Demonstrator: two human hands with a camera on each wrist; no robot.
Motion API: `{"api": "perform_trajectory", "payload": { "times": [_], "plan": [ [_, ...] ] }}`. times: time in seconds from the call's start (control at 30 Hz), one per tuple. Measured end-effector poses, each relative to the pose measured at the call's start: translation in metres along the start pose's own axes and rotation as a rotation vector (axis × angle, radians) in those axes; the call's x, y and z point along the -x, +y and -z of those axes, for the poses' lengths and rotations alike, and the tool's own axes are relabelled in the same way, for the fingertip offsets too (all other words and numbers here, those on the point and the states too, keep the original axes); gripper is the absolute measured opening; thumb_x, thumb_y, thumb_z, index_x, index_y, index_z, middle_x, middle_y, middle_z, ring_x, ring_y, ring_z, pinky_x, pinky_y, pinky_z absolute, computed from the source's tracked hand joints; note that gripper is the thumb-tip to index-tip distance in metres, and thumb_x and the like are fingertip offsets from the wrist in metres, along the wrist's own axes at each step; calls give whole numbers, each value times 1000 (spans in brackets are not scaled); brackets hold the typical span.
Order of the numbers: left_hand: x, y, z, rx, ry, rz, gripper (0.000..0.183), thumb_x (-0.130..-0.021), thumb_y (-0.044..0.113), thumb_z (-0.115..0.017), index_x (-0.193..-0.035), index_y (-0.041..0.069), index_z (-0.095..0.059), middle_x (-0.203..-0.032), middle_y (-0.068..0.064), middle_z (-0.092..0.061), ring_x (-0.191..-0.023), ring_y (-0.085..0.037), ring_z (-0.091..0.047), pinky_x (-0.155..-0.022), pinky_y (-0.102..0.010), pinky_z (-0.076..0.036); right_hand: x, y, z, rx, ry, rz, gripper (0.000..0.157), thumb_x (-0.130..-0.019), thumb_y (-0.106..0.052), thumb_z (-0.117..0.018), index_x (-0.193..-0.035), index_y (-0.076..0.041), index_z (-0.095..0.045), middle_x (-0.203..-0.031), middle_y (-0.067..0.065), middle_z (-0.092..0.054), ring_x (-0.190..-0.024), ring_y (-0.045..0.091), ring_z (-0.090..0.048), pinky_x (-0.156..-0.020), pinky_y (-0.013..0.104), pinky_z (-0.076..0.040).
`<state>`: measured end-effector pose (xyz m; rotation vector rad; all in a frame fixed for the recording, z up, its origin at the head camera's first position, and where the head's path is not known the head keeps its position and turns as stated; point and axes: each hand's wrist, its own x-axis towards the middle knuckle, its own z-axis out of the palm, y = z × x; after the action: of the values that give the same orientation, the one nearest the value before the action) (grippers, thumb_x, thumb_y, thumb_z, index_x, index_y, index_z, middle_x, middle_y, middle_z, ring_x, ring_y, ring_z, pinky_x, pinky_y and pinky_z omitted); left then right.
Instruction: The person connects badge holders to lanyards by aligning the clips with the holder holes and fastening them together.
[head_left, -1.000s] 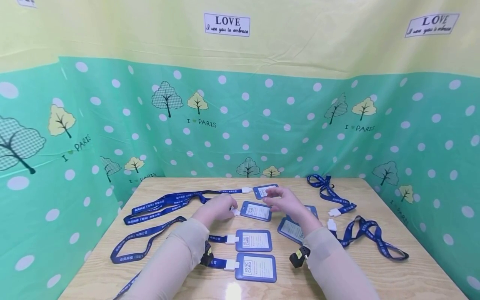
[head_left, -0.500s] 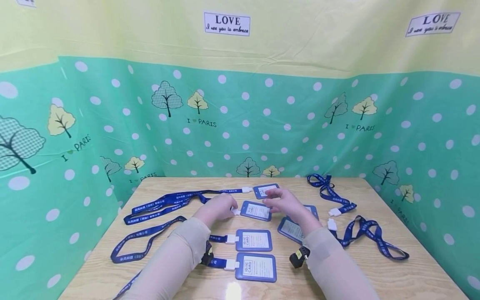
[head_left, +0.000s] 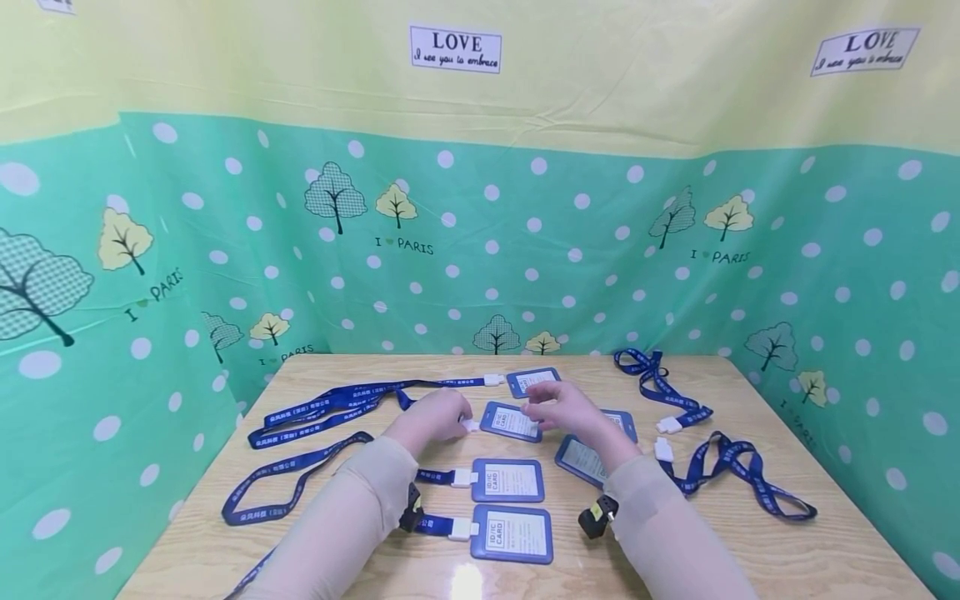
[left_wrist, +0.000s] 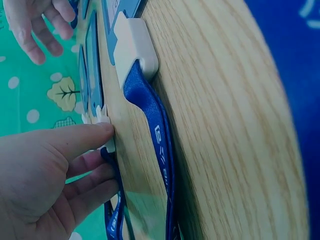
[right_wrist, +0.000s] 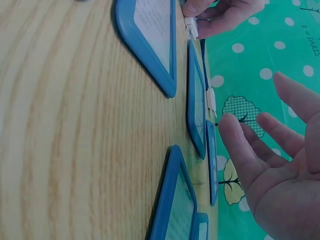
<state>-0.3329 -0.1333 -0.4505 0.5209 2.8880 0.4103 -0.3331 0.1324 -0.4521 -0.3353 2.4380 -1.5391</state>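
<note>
My left hand (head_left: 437, 414) pinches the white plastic clip (left_wrist: 111, 144) of a blue lanyard between thumb and fingers. Just right of that clip lies a blue ID card holder (head_left: 510, 422), flat on the table; whether the two are joined I cannot tell. Over the holder's right end hovers my right hand (head_left: 573, 417), its fingers relaxed and spread, as the right wrist view also shows, with nothing in them. A farther card holder (head_left: 522, 385) lies beyond, beside another lanyard's white clip (head_left: 493, 380).
Nearer me, two card holders (head_left: 507, 481) (head_left: 512, 534) lie in line with their lanyards' clips. Two overlapping holders (head_left: 581, 461) sit partly under my right forearm. At the right are two loose lanyards (head_left: 667, 392) (head_left: 738, 467). A polka-dot curtain (head_left: 525, 250) stands behind the wooden table (head_left: 420, 575).
My right hand has shifted very slightly left and down over the card holder. The left hand stays on the clip, and the holders and lanyards look unmoved.
</note>
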Motion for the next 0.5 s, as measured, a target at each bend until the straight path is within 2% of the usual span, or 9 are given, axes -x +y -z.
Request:
{"api": "perform_trajectory", "payload": {
  "times": [0.2, 0.5],
  "plan": [
    [4, 0, 1, -7, 11, -1, 23, -90, 20, -78, -112, 13, -77, -117, -5, -71, -111, -25, -64, -103, -44, -49, 3, -3, -2, 23, -25, 13, 51, -94, -26, -75, -138, -6, -60, -125, 10, -61, -103, 21, -68, -88, 41, -59],
    [11, -1, 1, 11, 35, 0, 17, -88, 19, -80, -103, 12, -79, -107, -5, -73, -98, -23, -65, -97, -44, -51, 4, -3, -8, 48, -65, 23, 54, -91, -27, -78, -138, -5, -60, -121, 10, -63, -97, 20, -69, -85, 38, -60]
  ]
}}
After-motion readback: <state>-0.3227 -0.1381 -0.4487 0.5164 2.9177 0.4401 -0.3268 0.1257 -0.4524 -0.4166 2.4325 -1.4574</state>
